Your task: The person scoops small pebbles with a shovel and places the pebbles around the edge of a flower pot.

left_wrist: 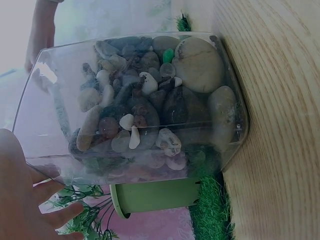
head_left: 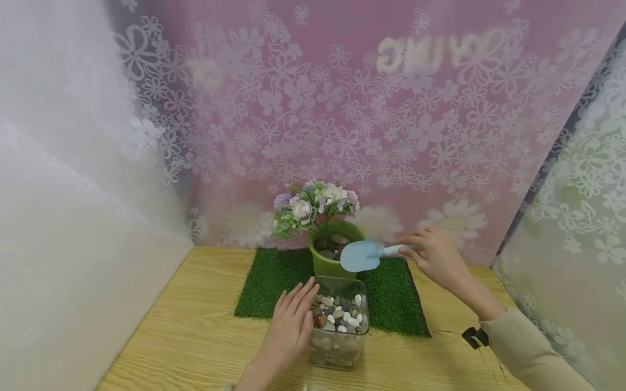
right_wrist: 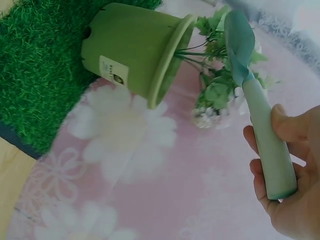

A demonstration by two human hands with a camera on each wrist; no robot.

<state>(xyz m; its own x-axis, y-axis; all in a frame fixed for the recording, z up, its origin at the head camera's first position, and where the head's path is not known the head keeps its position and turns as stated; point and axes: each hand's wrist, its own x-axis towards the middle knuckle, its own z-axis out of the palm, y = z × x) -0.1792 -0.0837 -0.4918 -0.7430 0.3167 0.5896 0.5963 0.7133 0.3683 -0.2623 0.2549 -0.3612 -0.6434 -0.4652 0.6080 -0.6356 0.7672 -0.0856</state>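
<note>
The right hand [head_left: 435, 258] grips the white handle of a small scoop [head_left: 361, 256], whose pale blue blade is at the right front rim of a green pot [head_left: 337, 266]. In the right wrist view the fingers curl round the handle [right_wrist: 270, 140]. Artificial flowers [head_left: 313, 206] stand in the pot, with stones [head_left: 339, 239] at their base. The left hand [head_left: 290, 326] lies with extended fingers against the left side of a clear square container [head_left: 337, 353] of mixed pebbles [left_wrist: 145, 100].
A green turf mat [head_left: 396, 304] lies beneath the pot on the wooden table [head_left: 186, 331]. Behind hangs a pink flowered curtain [head_left: 342, 108], with pale sheets at left and right. A dark object [head_left: 474, 338] is beside the right sleeve.
</note>
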